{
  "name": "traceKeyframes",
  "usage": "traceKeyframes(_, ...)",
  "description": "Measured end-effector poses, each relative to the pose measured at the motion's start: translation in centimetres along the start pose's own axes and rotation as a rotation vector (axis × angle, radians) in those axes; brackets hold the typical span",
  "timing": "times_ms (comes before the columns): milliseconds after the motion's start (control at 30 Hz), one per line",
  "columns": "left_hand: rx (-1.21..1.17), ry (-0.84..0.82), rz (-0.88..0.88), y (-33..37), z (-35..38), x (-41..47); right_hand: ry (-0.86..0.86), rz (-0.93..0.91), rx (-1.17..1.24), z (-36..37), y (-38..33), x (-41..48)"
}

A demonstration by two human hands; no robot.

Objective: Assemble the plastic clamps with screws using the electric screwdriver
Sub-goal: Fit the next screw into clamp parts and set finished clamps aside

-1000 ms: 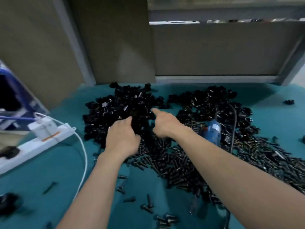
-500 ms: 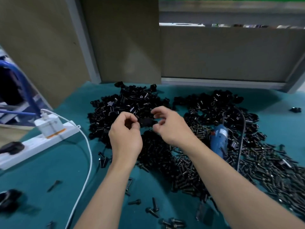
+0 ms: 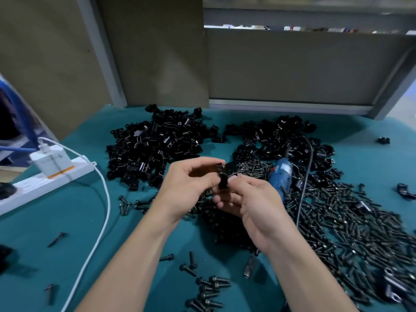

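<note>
Both bare forearms reach up from 6 o'clock and converge at mid-frame. The left hand (image 3: 189,188) has its fingers curled, thumb and forefinger pinched toward 3 o'clock. The right hand (image 3: 249,203) meets it from 4 o'clock, palm turned leftward, fingertips (image 3: 233,179) touching the left's.

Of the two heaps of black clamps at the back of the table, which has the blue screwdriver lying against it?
The right heap. The electric screwdriver lies at its near edge, cord looping over it; the left heap has no tool on it.
</note>
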State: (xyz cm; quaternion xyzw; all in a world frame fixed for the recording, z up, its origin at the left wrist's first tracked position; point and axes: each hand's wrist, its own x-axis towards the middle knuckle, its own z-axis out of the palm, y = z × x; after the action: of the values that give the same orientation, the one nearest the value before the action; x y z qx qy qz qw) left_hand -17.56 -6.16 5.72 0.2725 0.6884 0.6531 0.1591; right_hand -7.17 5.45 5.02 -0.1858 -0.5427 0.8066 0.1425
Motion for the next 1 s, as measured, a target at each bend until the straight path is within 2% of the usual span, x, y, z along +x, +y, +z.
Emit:
traceKeyframes(200, 0.077, -0.180, 0.063, 1.9, 0.0, 2.3, 0.129, -0.226, -0.069, -0.8, -0.5, -0.2)
traceKeyframes(300, 0.011, -0.317, 0.001, 2.5, -0.3, 2.7, 0.173, -0.351, -0.186, -1.6, -0.8, -0.1)
traceKeyframes(400, -0.082, -0.396, -0.098, 2.4, -0.1, 1.7, 0.171, -0.389, -0.323, -2.0, -0.8, -0.2)
traceKeyframes(533, 0.063, -0.190, -0.097, 2.0, -0.1, 0.4, 0.087, -0.244, -0.299, -1.8, -0.5, -0.8)
traceKeyframes(600, 0.280, -0.047, 0.019, 1.6, -0.6, -0.2, 0.068, -0.167, -0.284, -1.6, -0.5, -1.1)
traceKeyframes(667, 0.426, 0.093, 0.146, 1.4, -0.8, -1.3, 0.026, -0.064, -0.122, -1.4, -0.5, -1.5)
traceKeyframes(733, 0.411, 0.160, 0.283, 1.0, -0.4, -2.5, -0.026, 0.046, 0.060, -1.2, -0.8, -1.7)
traceKeyframes(833, 0.350, 0.237, 0.399, -0.3, 0.7, -4.0, -0.069, 0.124, 0.126, -1.2, -1.1, -1.8)
traceKeyframes(933, 0.243, 0.269, 0.308, -1.0, 1.3, -4.1, 0.029, 0.030, 0.092, -1.5, -1.0, -1.7)
traceKeyframes(1000, 0.204, 0.190, 0.207, -1.1, 1.4, -4.1, 0.180, -0.132, -0.099, -1.6, -0.9, -1.6)
